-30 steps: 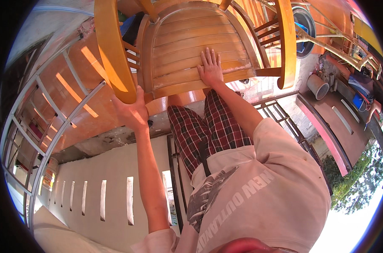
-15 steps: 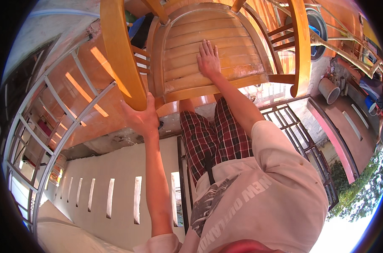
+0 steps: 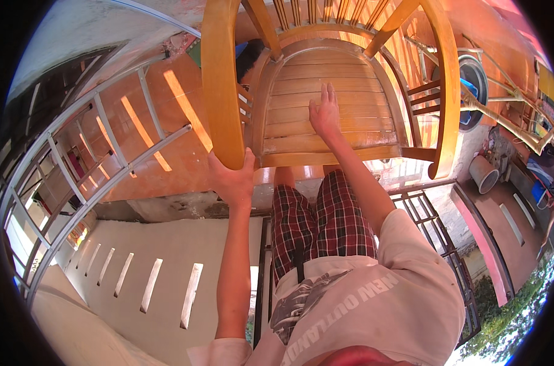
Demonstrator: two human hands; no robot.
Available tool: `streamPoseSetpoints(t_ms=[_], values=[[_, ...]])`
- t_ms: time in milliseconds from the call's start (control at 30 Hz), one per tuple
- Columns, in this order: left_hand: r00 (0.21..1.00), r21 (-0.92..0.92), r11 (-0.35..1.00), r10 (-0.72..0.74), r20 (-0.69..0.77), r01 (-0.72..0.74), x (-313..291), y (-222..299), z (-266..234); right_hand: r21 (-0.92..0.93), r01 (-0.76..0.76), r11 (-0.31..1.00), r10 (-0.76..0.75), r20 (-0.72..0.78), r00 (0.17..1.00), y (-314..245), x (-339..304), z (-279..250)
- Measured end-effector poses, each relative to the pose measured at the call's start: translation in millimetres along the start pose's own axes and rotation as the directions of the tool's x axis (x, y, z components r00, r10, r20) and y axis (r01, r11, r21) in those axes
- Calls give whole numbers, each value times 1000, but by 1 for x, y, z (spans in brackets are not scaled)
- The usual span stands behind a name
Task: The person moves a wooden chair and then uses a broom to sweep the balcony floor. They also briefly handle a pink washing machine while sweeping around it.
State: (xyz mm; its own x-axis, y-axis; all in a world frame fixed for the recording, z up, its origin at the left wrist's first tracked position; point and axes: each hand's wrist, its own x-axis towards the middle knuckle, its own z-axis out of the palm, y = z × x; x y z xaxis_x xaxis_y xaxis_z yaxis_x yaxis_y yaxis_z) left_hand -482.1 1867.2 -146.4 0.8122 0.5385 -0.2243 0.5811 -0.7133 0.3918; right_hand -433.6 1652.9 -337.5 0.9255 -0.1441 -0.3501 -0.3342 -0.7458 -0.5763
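Left hand (image 3: 231, 181) of mine is closed around the armrest's (image 3: 220, 91) front end; my right hand (image 3: 325, 114), half open with nothing visible in it, is over the seat (image 3: 365, 125), between its front and back edges. With a firm left grip, I should be able to steady the wooden chair (image 3: 325, 68) near the tiled floor's (image 3: 173, 113) edge.

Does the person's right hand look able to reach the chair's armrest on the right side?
Probably yes: the right hand is over the slatted seat, and nothing visible stands between it and that armrest.

Brt daylt, fisheye edge distn.
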Motion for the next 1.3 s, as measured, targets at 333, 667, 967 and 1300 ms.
streamPoseSetpoints(t_ms=[333, 667, 967, 1300], values=[[997, -45, 998, 50, -64, -53, 3, -24, -35, 324, 637, 699, -568, -288, 771, -227, 14, -118], [995, -195, 980, -29, 94, 47, 2, -48, -52, 476, 169, 863, -351, 324, 878, -475, 198, 30], [992, -245, 968, -31, 119, 60, 7, -58, -58, -102, 364, 926, -267, 504, 821, -460, 215, 98], [994, -244, 969, -2, 106, 28, 6, -53, -56, 6, 774, 633, -654, 539, 531, -460, 0, -128]])
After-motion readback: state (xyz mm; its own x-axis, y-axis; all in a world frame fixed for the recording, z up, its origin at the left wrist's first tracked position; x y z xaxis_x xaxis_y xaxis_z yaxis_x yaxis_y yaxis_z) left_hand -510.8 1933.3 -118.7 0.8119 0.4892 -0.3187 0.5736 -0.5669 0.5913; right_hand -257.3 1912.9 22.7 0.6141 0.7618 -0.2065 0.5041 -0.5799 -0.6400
